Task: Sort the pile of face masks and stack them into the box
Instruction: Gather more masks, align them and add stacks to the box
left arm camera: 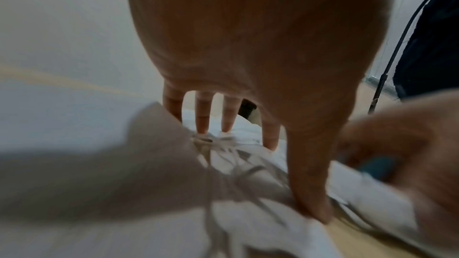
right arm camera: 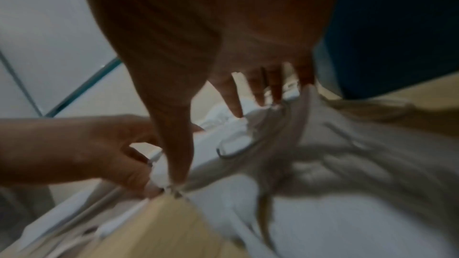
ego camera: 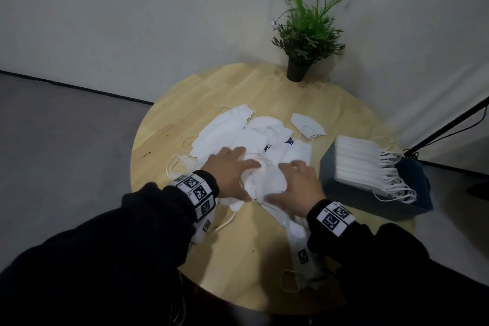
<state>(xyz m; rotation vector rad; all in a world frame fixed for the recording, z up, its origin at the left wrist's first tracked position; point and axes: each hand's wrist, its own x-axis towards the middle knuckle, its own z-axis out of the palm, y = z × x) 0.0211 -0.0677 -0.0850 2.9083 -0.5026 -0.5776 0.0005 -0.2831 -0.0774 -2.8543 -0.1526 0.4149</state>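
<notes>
A loose pile of white face masks (ego camera: pixel 238 135) lies in the middle of the round wooden table (ego camera: pixel 211 87). Both hands rest on a crumpled mask (ego camera: pixel 264 180) at the pile's near edge. My left hand (ego camera: pixel 232 169) has its fingers (left arm camera: pixel 203 117) straight and spread on the masks, with the thumb pressing down. My right hand (ego camera: pixel 296 182) lies opposite with its fingers (right arm camera: pixel 236 103) straight, and its thumb touches the mask's near edge beside the left thumb. A dark blue-grey box (ego camera: pixel 370 201) at the right holds a neat stack of masks (ego camera: pixel 362 164), ear loops hanging over its side.
One folded mask (ego camera: pixel 308 124) lies apart behind the pile. More masks (ego camera: pixel 301 246) trail under my right wrist toward the table's near edge. A potted plant (ego camera: pixel 304 34) stands at the far edge by the wall. A black stand leg (ego camera: pixel 449 127) and its cable are at the right.
</notes>
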